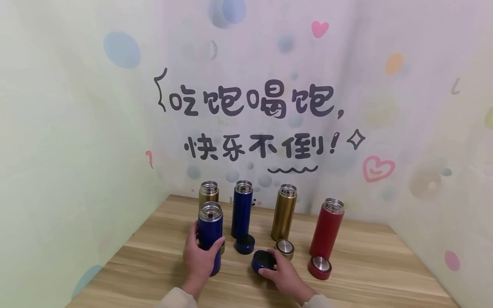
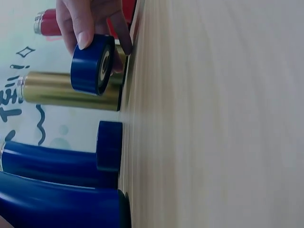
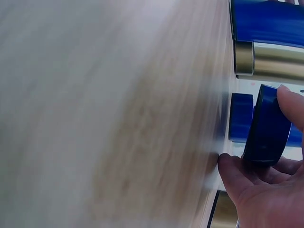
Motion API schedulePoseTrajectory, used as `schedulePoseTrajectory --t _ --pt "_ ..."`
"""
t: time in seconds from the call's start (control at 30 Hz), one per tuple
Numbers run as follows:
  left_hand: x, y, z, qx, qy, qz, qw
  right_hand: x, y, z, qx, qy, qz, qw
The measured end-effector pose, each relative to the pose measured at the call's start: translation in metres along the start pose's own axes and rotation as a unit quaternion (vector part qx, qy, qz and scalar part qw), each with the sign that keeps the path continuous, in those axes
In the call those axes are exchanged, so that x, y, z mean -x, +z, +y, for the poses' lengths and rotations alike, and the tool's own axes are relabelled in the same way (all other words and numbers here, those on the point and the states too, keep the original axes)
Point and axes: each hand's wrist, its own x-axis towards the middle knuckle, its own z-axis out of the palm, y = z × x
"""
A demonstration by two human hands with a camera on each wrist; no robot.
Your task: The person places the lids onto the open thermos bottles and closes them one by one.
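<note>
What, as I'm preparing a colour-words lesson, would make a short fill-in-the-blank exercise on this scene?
1. The left hand grips an uncapped bottle coloured ____.
2. The lid in the right hand matches that bottle in ____.
3. In the head view, the rightmost bottle is coloured ____.
4. In the head view, the partly hidden bottle behind the gripped one is coloured ____.

Missing words: blue; colour; red; gold.

Surface [image 1: 146, 261]: smooth wood grain. Held blue bottle [image 1: 209, 233]: glossy, shiny metal neck [image 1: 210, 217]. Held blue lid [image 3: 270, 126]: glossy. Red bottle [image 1: 327, 230] toward right edge: metallic sheen. Backdrop [image 1: 246, 55] beyond back edge: matt, cloth-like.
</note>
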Motion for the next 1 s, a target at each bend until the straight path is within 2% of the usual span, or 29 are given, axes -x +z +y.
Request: schedulePoseTrajectory --t 0.17,0.6,1.0 --pt "0.006 0.011 0.005 0.012 -0.001 -0.017 0.9998 0.002 -0.006 0.003 0.005 0.011 0.01 1.0" --pt "0.017 0.04 0.012 0.012 0.022 -0.023 0.9994 0.004 -0.012 0.012 0.014 0.008 0.034 0.999" --pt "0.016 0.054 0.018 0.017 0.008 -0.043 0.9989 0.007 -0.014 0.014 0.014 0.003 0.047 0.999"
